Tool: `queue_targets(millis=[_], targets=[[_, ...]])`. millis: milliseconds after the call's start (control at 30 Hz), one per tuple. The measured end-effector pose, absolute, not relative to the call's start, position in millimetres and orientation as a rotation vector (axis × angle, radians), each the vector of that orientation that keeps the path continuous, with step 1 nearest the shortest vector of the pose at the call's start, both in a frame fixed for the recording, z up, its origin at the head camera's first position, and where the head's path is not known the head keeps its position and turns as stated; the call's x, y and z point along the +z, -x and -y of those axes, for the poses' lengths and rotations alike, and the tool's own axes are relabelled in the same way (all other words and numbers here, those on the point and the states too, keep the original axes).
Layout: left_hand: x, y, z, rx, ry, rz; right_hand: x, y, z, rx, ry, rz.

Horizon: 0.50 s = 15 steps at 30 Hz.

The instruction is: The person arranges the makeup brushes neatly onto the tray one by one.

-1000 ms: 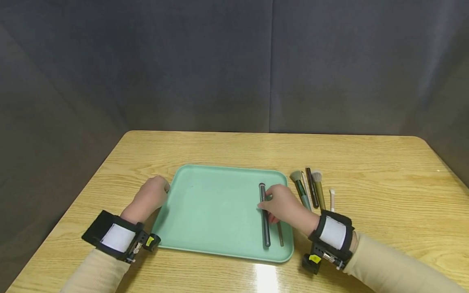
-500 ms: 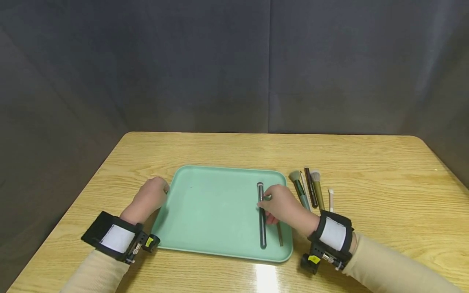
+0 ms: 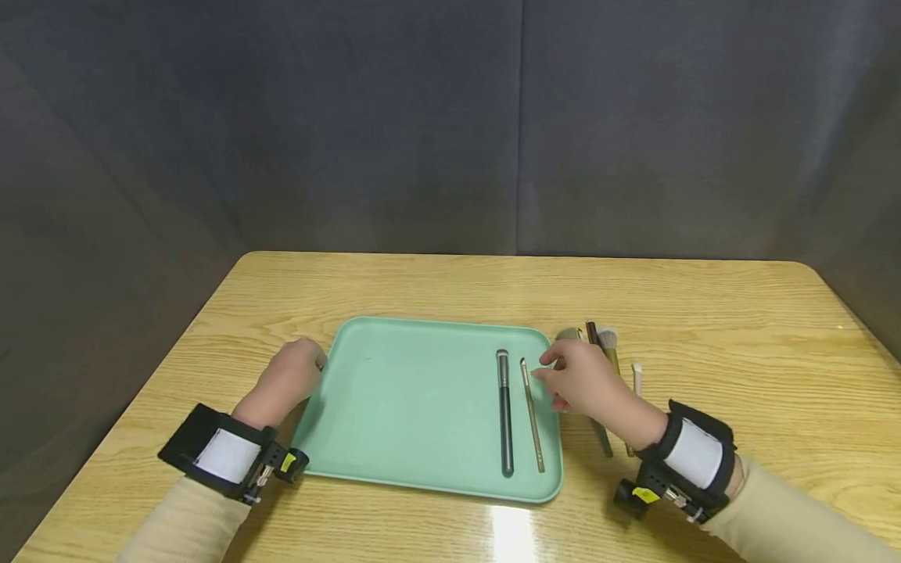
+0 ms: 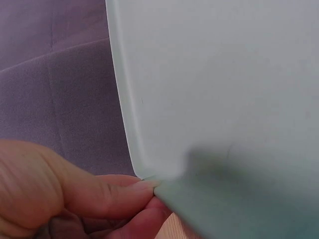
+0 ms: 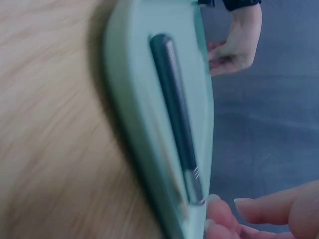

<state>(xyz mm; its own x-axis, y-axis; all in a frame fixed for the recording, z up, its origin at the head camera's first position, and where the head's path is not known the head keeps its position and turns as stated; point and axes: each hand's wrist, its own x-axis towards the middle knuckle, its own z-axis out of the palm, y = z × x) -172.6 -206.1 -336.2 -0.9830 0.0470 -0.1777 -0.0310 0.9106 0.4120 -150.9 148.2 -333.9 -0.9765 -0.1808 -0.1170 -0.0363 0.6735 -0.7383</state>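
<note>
A mint-green tray (image 3: 408, 399) lies on the table, its left rim pinched between the thumb and fingers of my left hand (image 4: 99, 199). Two makeup brushes rest side by side near the tray's right end: a dark-handled brush (image 3: 506, 414) and a thinner bronze-coloured one (image 3: 533, 418). Over the right rim hovers my right hand (image 3: 587, 383), thumb and fingers apart, with nothing between them. In the right wrist view its fingertips (image 5: 244, 205) appear beyond the dark brush's ferrule end. Beneath and beside this hand lie several more brushes, partly covered by it.
To the right of the tray are a brush with a greenish head (image 3: 568, 334), a dark brown stick (image 3: 593, 331), a gold-handled brush (image 3: 609, 342) and a small white-tipped brush (image 3: 637, 375). A dark curtain (image 3: 394, 141) hangs behind the wooden table (image 3: 732, 352).
My right hand has let go of the dark-handled brush, leaving it on the tray, and has moved right towards the other brushes. My left hand has stayed at the tray's rim.
</note>
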Motion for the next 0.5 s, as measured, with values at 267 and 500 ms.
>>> queue_targets(millis=[267, 500], targets=[[-335.4, 172.2, 205.6, 0.623, -0.018, -2.899, -344.1, 152.4, -176.1, -1.048, 0.198, -2.821], [-335.3, 172.0, 205.7, 0.625, -0.010, -2.889, -346.4, 153.9, -186.5, -0.909, 0.262, -2.961]])
